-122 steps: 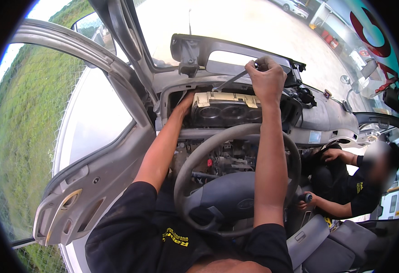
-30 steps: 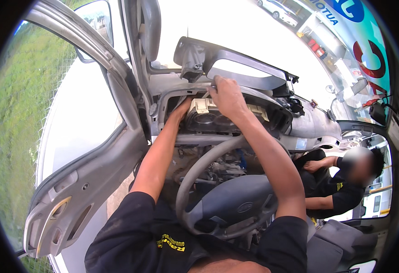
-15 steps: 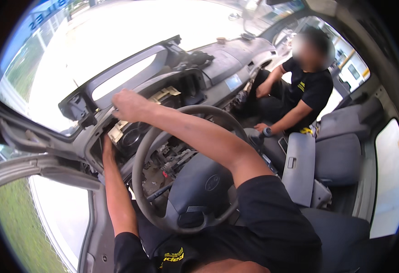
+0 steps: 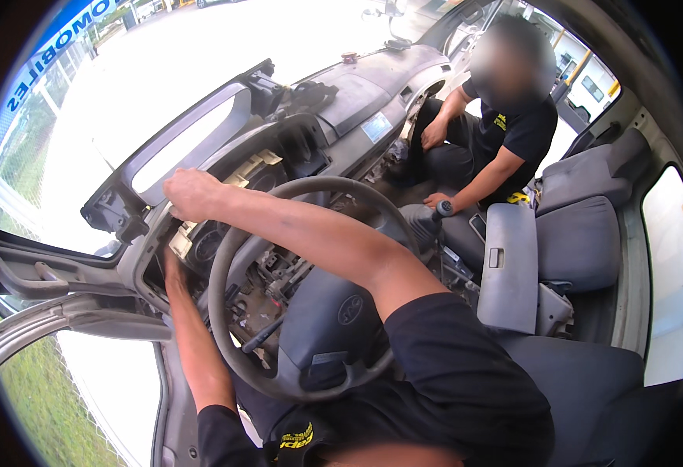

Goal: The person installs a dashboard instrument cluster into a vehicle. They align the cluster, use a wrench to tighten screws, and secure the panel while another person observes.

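Inside a vehicle cab, both my arms reach to the opened dashboard (image 4: 143, 261) at the left. My right hand (image 4: 192, 194) crosses over the steering wheel (image 4: 218, 288) and bends, fingers curled, at the upper left edge of the instrument cluster (image 4: 205, 247); what its fingertips hold is hidden. Below it my left hand (image 4: 172, 268) goes into the dark opening beside the cluster, and its fingers are out of sight. Cream-coloured plastic parts (image 4: 257, 166) show along the cluster's top. A loose dark trim frame (image 4: 193, 136) rests on the dash by the windscreen.
A person (image 4: 512, 117) in a black shirt sits or crouches at the passenger side, a hand near the gear lever (image 4: 427, 222). A grey console box (image 4: 510, 268) stands between the seats. Bare wiring and brackets (image 4: 267, 284) show behind the wheel, near a stalk (image 4: 262, 335).
The whole view has shifted slightly, so the cab appears further left. My hands keep about the same places at the cluster. The other person's lower hand now appears close to the gear lever.
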The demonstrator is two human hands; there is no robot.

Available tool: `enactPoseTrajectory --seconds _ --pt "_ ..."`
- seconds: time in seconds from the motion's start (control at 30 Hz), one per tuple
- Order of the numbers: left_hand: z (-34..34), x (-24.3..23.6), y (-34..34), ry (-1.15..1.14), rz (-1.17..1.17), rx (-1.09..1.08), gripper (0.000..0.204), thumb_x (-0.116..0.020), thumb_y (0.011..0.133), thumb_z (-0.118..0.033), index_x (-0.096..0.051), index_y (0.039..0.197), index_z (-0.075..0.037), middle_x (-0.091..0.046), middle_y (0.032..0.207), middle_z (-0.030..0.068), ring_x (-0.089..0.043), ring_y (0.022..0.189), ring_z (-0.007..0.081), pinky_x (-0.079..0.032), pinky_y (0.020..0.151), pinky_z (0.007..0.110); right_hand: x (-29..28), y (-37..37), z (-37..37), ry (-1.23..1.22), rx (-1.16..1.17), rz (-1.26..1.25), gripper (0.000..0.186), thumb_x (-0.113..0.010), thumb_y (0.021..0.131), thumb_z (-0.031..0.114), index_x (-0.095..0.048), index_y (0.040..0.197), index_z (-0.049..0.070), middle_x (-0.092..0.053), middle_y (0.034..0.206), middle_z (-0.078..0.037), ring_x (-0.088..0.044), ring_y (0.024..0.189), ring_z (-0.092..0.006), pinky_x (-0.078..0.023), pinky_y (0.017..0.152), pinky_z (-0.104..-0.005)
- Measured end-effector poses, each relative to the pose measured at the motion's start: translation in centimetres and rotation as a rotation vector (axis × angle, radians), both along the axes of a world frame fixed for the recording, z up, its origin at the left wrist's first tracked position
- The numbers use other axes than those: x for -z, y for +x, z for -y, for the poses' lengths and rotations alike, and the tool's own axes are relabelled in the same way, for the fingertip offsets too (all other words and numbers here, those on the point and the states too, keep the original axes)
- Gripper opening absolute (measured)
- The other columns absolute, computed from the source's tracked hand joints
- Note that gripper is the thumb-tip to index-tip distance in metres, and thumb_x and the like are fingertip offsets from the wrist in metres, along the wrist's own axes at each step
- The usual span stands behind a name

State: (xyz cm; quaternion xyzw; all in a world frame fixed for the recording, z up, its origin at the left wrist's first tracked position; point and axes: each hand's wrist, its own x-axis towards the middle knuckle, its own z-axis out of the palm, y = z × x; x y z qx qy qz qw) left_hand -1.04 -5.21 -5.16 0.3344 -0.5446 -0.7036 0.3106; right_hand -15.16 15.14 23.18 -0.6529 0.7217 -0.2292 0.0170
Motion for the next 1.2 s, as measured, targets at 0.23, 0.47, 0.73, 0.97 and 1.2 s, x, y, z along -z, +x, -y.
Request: enactPoseTrajectory --seconds 0.23,0.47,0.73,0.97,1.2 --pt "0.3 0.1 -0.1 -0.011 -0.001 -0.019 0.076 -0.046 0.11 -0.052 -0.039 0.162 0.003 -0.044 0.165 0.0181 -0.042 0.151 0.03 -0.031 0.125 0.039 -1.4 0.5 -1.3 0.101 0.132 0.005 0.026 -0.079 0.084 0.011 -0.079 0.108 0.0 -0.079 0.11 -0.022 -0.077 0.108 -0.0357 -0.063 0.093 -0.0415" --pt "0.3 0.0 0.0 -0.026 0.007 -0.028 0.076 -0.047 0.11 -0.052 -0.04 0.162 0.003 -0.044 0.165 0.0182 -0.042 0.151 0.0302 -0.031 0.125 0.039 0.0 -0.8 -0.6 0.074 0.284 0.007 0.019 -0.076 0.084 0.007 -0.08 0.102 0.002 -0.079 0.104 -0.022 -0.079 0.102 -0.0375 -0.065 0.088 -0.0444" --pt "0.1 0.2 -0.1 -0.025 0.012 -0.035 0.076 -0.047 0.11 -0.052 -0.04 0.162 0.003 -0.044 0.165 0.0182 -0.041 0.152 0.0305 -0.03 0.125 0.039 1.6 -4.0 0.6 0.157 0.394 -0.063 0.018 -0.077 0.087 0.01 -0.082 0.104 0.007 -0.08 0.107 -0.019 -0.079 0.107 -0.0326 -0.065 0.088 -0.0414" --pt "-0.5 0.4 -0.4 -0.039 0.007 -0.043 0.075 -0.048 0.109 -0.051 -0.041 0.162 0.003 -0.044 0.165 0.0183 -0.041 0.152 0.0307 -0.03 0.126 0.039 2.1 -4.9 0.7 0.156 0.339 -0.072 0.018 -0.078 0.086 0.01 -0.082 0.104 0.005 -0.08 0.11 -0.018 -0.078 0.108 -0.0339 -0.064 0.091 -0.0422" --pt "0.2 0.2 -0.3 -0.05 0.006 -0.077 0.075 -0.048 0.109 -0.051 -0.041 0.161 0.003 -0.044 0.166 0.0183 -0.04 0.153 0.031 -0.03 0.126 0.039 1.1 -5.2 -0.7 0.094 0.169 -0.096 0.019 -0.076 0.094 0.019 -0.08 0.099 0.001 -0.078 0.103 -0.022 -0.076 0.103 -0.0399 -0.062 0.09 -0.0464"
